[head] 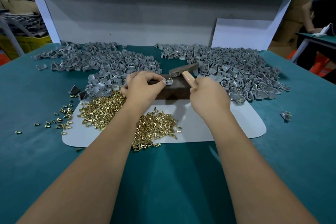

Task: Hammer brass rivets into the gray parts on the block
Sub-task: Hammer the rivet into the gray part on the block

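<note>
A dark block (174, 92) sits mid-table. On its top lies a small gray part (168, 82) with a brass rivet (169, 79) standing in it. My left hand (143, 87) pinches that part between thumb and fingertips. My right hand (209, 96) grips the wooden handle of a hammer (183, 71), whose steel head hovers just right of and above the rivet. Loose brass rivets (109, 107) lie heaped on a white sheet (200, 125) in front of the block.
Large heaps of gray parts lie at back left (101, 60) and back right (236, 71). Stray rivets (61, 116) scatter over the green tabletop (163, 178) at left; a single gray part (286, 115) lies at right. A white panel (243, 32) leans behind.
</note>
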